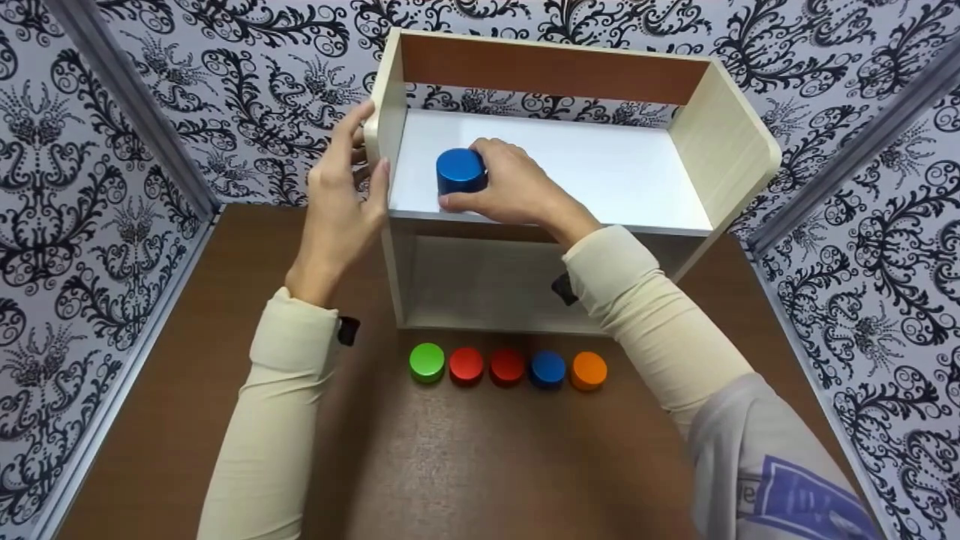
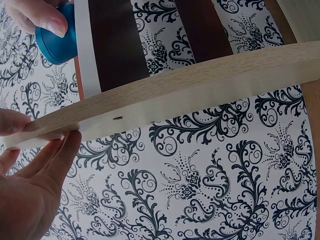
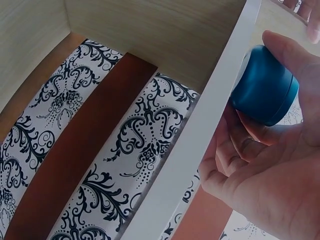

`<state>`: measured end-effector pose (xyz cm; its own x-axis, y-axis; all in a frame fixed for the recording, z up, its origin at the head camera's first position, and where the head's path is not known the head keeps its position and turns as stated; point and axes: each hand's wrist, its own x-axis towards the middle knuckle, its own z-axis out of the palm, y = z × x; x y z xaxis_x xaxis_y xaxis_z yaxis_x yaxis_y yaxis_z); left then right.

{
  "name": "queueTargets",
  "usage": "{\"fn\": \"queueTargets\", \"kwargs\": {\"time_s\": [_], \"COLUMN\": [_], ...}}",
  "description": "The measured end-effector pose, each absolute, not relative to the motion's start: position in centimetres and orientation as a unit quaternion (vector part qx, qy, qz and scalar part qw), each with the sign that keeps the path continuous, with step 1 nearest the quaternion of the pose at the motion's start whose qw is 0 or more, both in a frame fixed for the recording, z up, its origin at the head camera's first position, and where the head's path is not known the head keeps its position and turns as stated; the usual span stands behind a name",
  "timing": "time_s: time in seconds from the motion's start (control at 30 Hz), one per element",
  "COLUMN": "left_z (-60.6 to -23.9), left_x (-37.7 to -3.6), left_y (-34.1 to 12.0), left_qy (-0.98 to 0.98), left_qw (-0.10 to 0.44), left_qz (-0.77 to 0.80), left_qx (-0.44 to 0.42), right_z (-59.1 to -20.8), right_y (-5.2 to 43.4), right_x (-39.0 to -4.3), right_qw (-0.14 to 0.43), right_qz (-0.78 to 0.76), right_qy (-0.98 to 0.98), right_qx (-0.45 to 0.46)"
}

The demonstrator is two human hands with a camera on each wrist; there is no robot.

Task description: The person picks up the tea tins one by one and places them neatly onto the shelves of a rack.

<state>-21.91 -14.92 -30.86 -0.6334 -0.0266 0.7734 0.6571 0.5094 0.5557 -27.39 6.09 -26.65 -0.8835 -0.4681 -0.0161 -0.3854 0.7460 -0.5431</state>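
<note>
A blue cylinder (image 1: 460, 170) stands on the white upper shelf (image 1: 600, 172) of a small wooden shelf unit (image 1: 739, 142), near its front left corner. My right hand (image 1: 506, 187) curls round this cylinder (image 3: 265, 85); thumb and fingers wrap its sides. My left hand (image 1: 341, 191) lies against the unit's left side panel (image 2: 175, 95) with straight fingers, thumb on the front edge. The left wrist view shows the blue cylinder (image 2: 57, 37) with a fingertip (image 2: 47, 20) of the right hand on it.
In front of the unit, a row of round pieces lies on the brown table (image 1: 465, 465): green (image 1: 427, 361), two red (image 1: 466, 365), blue (image 1: 547, 368), orange (image 1: 589, 370). The lower compartment (image 1: 487, 281) is open-fronted. Patterned walls (image 1: 97, 187) enclose the table on three sides.
</note>
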Motion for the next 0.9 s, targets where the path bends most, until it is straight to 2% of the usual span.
{"fn": "queueTargets", "kwargs": {"time_s": [0.9], "left_z": [-30.81], "left_x": [-21.86], "left_y": [-14.89], "left_qy": [-0.784], "left_qw": [0.375], "left_qz": [-0.453], "left_qx": [-0.197], "right_z": [-27.13], "right_y": [5.28], "right_x": [-27.94], "right_qw": [0.049], "right_qz": [-0.242], "right_qy": [0.94], "right_qx": [-0.236]}}
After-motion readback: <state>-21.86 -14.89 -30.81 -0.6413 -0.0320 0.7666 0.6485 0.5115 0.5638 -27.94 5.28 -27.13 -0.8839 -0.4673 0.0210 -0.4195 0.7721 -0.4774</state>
